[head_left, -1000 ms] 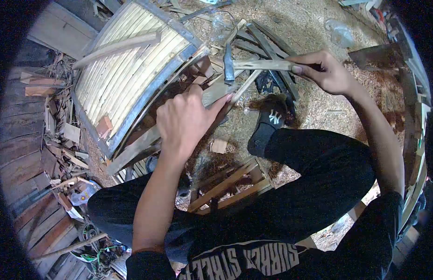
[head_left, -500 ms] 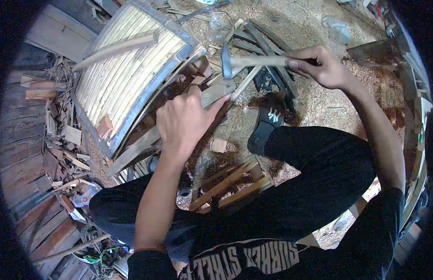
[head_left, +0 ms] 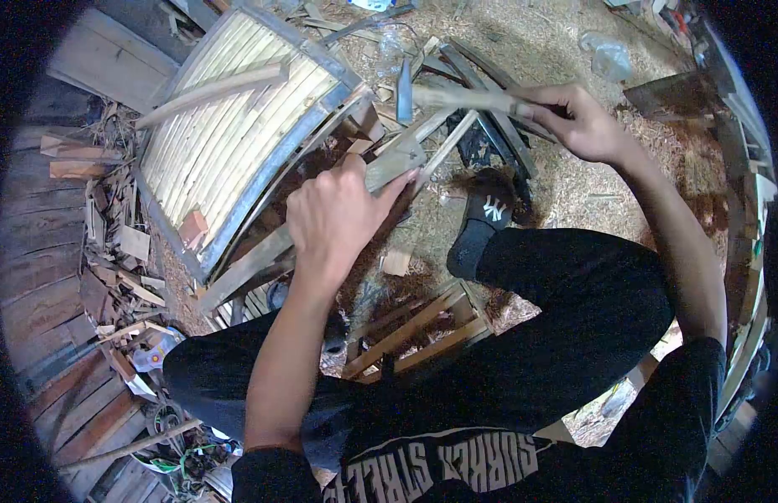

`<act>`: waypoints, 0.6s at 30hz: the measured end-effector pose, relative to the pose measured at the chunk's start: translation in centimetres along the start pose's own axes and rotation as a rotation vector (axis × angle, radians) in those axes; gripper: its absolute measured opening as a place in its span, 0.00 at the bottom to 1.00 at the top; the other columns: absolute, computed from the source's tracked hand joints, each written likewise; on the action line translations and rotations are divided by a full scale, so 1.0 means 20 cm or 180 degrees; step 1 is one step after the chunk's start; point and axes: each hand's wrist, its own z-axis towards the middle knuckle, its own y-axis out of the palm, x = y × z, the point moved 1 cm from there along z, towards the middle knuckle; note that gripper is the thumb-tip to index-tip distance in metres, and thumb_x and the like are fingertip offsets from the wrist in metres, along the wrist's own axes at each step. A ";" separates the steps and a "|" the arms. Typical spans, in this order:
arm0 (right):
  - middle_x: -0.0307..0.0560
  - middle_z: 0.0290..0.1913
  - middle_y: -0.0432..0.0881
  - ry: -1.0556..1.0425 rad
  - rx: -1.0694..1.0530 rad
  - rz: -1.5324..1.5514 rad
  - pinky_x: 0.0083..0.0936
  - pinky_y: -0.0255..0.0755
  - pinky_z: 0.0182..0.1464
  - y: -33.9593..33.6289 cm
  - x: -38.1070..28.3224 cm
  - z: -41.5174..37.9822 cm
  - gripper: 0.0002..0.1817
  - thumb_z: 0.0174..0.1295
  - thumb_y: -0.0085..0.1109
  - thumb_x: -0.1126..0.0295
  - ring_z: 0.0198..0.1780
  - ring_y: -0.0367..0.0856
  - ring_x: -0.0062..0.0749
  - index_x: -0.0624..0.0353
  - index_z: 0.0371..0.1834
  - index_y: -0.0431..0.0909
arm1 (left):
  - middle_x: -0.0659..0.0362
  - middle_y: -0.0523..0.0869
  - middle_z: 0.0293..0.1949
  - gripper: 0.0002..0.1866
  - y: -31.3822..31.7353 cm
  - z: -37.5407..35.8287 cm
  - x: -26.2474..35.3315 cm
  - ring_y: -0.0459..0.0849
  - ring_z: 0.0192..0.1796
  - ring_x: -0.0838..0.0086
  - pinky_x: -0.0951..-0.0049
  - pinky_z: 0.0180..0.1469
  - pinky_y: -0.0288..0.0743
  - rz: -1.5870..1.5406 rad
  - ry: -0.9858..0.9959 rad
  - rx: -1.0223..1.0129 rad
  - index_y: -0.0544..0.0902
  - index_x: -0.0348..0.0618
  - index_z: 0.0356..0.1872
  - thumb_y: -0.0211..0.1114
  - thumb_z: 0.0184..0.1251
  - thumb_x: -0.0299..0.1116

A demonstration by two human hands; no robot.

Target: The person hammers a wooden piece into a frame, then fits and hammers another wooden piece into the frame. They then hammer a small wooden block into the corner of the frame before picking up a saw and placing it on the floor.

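Note:
My right hand is closed round the light wooden handle of a hammer. The hammer's bluish metal head, slightly blurred, hangs above the end of a wooden board, apart from it. My left hand grips that board, with fingers wrapped over it and the thumb stretched along its edge near the tip. A thin light wooden strip slants up beside the board's end.
A slatted wooden panel with a loose stick on it stands at the left. Dark planks lie beyond the hammer. Wood scraps are heaped at far left. A wooden frame lies between my legs.
The hammer head has risen a little away from the board's end. My left hand and the board have shifted only slightly in view.

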 end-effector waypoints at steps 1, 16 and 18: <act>0.56 0.55 0.90 0.0050 0.0236 -0.0138 0.32 0.78 0.60 -0.01 -0.03 0.00 0.19 0.78 0.57 0.66 0.53 0.88 0.33 0.64 0.66 0.81 | 0.44 0.87 0.19 0.35 0.00 0.00 0.00 0.91 0.23 0.52 0.56 0.22 0.82 -0.0006 0.0015 0.0046 0.89 0.37 0.35 0.70 0.63 0.68; 0.65 0.52 0.80 0.0357 0.0888 0.0447 0.45 0.74 0.62 0.55 -0.71 -0.54 0.32 0.71 0.56 0.80 0.54 0.81 0.60 0.58 0.80 0.66 | 0.37 0.90 0.37 0.21 -0.07 -0.01 -0.19 0.90 0.42 0.41 0.48 0.48 0.84 -0.1784 0.0369 -0.0265 0.84 0.34 0.51 0.65 0.71 0.45; 0.65 0.51 0.78 0.0633 0.0924 0.0354 0.45 0.78 0.57 0.62 -0.76 -0.57 0.35 0.69 0.57 0.81 0.50 0.81 0.63 0.50 0.81 0.66 | 0.38 0.90 0.43 0.26 -0.08 -0.01 -0.24 0.91 0.48 0.44 0.49 0.52 0.83 -0.2207 0.0549 -0.0050 0.86 0.35 0.53 0.65 0.73 0.52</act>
